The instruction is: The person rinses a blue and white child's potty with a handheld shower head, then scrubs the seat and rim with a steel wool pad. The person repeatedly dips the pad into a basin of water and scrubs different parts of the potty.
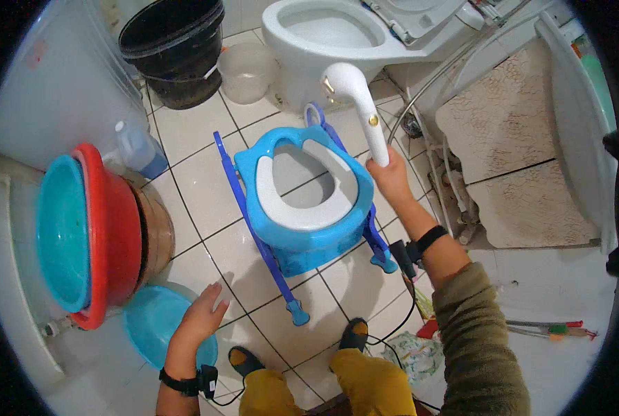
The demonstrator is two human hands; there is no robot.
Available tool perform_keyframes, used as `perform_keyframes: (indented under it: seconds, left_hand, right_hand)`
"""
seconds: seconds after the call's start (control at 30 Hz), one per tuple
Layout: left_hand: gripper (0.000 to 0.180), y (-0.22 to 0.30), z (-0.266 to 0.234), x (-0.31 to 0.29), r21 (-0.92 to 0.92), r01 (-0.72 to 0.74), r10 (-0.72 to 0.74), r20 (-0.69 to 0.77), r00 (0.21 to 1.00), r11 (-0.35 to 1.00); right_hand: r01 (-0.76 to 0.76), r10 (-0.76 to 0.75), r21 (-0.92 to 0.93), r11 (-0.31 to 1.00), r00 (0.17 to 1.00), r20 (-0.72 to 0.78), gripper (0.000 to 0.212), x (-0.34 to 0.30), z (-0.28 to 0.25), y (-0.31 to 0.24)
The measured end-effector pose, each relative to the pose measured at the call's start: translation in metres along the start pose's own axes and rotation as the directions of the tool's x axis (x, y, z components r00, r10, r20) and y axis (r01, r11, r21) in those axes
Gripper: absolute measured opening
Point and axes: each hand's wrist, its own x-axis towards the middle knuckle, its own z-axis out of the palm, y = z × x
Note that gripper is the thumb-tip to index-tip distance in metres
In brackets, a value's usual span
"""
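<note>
My right hand is closed round the handle of a white shower head with a gold button, held up over the right side of a child's blue potty seat. The seat has white padding round an opening and stands on the floor on dark blue legs with lighter blue feet. On the left, my left hand hangs with fingers stretched, holding nothing, above the edge of a light blue basin. Whether the shower head gives water cannot be made out.
At the left lean a red basin and a turquoise basin, beside a bottle of blue liquid. A black bucket, a clear tub and a toilet stand behind. A hose runs along the right.
</note>
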Motion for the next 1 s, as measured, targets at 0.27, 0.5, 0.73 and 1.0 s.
perform_keyframes:
  seconds: [0.27, 0.5, 0.73, 1.0]
  left_hand:
    - [0.045, 0.131, -0.057, -0.095, -0.291, -0.007, 0.010, 0.009, 1.000, 0.957]
    - [0.048, 0.318, -0.088, -0.083, -0.527, -0.187, 0.219, -0.001, 0.976, 0.829]
    - [0.049, 0.426, -0.092, -0.007, -0.851, -0.331, 0.069, -0.332, 0.941, 0.408]
    - [0.022, 0.459, -0.088, 0.031, -0.852, -0.371, -0.089, -0.430, 0.899, 0.369]
  right_hand:
    - [-0.078, 0.078, 0.040, 0.996, 0.997, -0.001, 0.030, -0.069, -0.050, -0.106]
    - [-0.119, 0.120, -0.015, 0.993, 0.979, 0.165, 0.024, -0.109, -0.091, -0.212]
    - [-0.059, 0.055, -0.003, 0.998, 0.908, 0.416, 0.044, -0.104, -0.099, -0.253]
    - [0.350, -0.301, 0.210, 0.913, 0.924, -0.235, 0.066, 0.132, -0.258, -0.356]
